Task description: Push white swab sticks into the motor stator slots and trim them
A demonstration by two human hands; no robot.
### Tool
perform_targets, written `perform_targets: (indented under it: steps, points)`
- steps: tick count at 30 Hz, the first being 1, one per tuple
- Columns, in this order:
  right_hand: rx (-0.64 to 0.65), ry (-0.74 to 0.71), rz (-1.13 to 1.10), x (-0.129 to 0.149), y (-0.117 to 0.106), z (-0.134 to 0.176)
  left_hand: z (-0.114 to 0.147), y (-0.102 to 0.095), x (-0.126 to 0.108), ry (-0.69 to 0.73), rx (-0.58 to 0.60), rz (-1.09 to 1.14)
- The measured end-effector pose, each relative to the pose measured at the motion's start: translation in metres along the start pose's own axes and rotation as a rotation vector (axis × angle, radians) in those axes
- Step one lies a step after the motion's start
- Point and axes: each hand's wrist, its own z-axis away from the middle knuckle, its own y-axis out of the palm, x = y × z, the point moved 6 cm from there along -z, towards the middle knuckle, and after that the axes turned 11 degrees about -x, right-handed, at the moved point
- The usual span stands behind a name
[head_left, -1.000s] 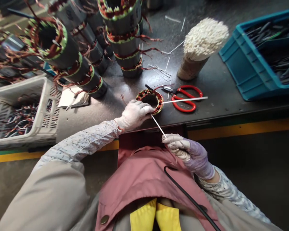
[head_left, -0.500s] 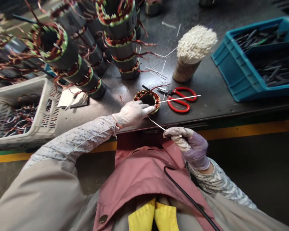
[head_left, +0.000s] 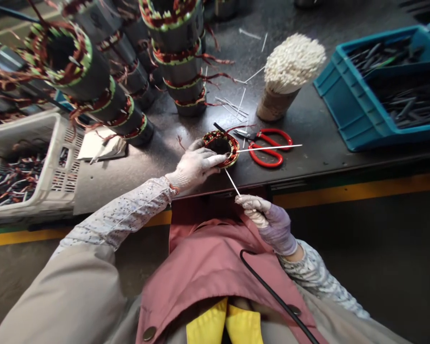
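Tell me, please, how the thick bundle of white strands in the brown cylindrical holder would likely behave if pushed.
The bundle might tip fairly easily, since its head spreads wider than the brown holder beneath. Its strands are probably fairly stiff: a similar-looking white strip juts straight out from the copper-wound ring. They would likely move together, being tightly packed.

From the wearer's head, the lone camera faces forward and down, past the near apron (head_left: 204,267) to the workbench (head_left: 326,138).

Dark floor (head_left: 361,239) with yellow stripe (head_left: 344,193)
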Motion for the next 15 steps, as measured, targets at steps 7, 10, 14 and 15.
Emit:
perform_targets:
  steps: [7, 10, 14, 15]
  points:
    - [-0.217, -0.245, 0.045, -0.024, 0.044, -0.046, 0.009, -0.004, 0.006, -0.336, -0.203, 0.171]
    - [-0.239, -0.223, 0.119, -0.026, 0.046, -0.055, 0.014, -0.004, 0.006, -0.378, -0.299, 0.259]
    - [-0.25, -0.249, 0.16, -0.004, 0.031, -0.051, 0.012, -0.004, -0.001, -0.21, -0.351, 0.281]
    - [-0.226, -0.253, 0.179, 0.002, 0.029, -0.051, 0.011, -0.003, -0.002, -0.184, -0.358, 0.277]
